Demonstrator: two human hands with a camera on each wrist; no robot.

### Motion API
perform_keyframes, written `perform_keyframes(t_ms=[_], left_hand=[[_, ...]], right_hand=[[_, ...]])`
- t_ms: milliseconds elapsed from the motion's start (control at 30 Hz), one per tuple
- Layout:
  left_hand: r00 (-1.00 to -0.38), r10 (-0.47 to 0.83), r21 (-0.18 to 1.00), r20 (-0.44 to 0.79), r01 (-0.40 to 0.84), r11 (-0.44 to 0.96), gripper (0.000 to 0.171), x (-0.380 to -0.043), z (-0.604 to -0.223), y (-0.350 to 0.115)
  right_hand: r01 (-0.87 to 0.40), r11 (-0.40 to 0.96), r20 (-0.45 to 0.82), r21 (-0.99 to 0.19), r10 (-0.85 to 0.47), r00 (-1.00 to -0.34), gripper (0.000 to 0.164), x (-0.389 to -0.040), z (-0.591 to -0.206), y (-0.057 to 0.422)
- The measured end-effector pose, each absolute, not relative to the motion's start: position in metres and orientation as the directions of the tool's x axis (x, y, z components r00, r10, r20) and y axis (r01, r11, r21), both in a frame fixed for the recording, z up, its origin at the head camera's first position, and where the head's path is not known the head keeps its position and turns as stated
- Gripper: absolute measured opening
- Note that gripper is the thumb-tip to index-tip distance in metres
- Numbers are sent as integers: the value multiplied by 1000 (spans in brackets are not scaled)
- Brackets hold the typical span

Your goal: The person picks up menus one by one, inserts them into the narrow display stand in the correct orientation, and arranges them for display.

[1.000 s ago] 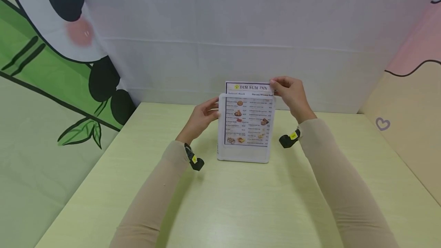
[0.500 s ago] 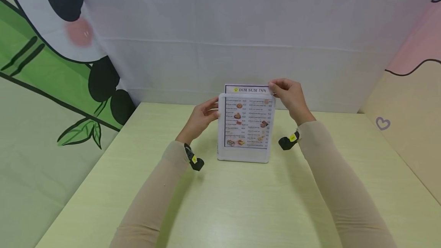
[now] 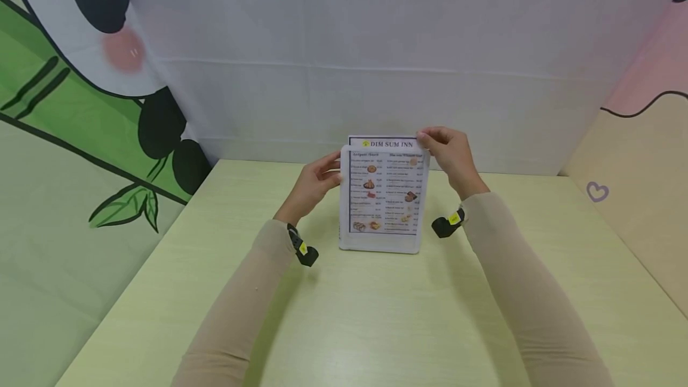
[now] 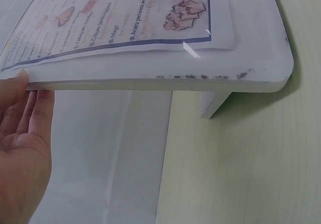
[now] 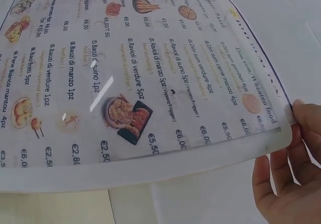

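A white menu stand (image 3: 380,243) with rounded corners and a clear front stands upright on the table. A printed menu sheet (image 3: 384,196) headed DIM SUM INN sits inside it, its top strip poking out above the stand's upper edge. My left hand (image 3: 312,187) holds the stand's left edge; in the left wrist view the thumb (image 4: 11,91) is on the front and the fingers are behind. With thumb and fingers my right hand (image 3: 450,157) pinches the sheet's top right corner. A support leg (image 4: 213,103) shows behind the stand in the left wrist view.
The pale wooden table (image 3: 344,315) runs back to a whitish cloth wall (image 3: 344,100). Printed cartoon cloths hang at the left (image 3: 123,154) and right (image 3: 634,154) sides. A small black camera (image 3: 306,252) is strapped to each wrist.
The menu sheet has slid down into the stand, so less of it sticks out at the top. My right hand has moved down and slightly left with it. The left hand stays put.
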State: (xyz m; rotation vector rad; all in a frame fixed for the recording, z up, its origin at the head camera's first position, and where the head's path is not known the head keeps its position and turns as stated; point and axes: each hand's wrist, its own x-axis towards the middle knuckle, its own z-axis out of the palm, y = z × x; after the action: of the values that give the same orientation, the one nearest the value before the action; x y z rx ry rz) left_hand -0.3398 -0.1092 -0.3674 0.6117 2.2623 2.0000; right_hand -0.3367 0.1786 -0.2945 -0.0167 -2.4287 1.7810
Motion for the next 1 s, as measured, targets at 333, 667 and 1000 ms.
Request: perform_keyframes(t_ms=[333,667,1000], left_hand=[[-925,317,968,207,241,72,57,-341,-366,-106],[-929,311,969,198,234,83,57,-342,-364,-104],[-927,314,969,203,237,74,57,-342,-365,-103]], right_hand=[[-69,275,99,-959,96,-991,39,-339,-300,177],[-63,216,91,-974,121,-988,38,-339,-306,177],[-44,173,71,-984,151,-986,33,-337,-310,173]])
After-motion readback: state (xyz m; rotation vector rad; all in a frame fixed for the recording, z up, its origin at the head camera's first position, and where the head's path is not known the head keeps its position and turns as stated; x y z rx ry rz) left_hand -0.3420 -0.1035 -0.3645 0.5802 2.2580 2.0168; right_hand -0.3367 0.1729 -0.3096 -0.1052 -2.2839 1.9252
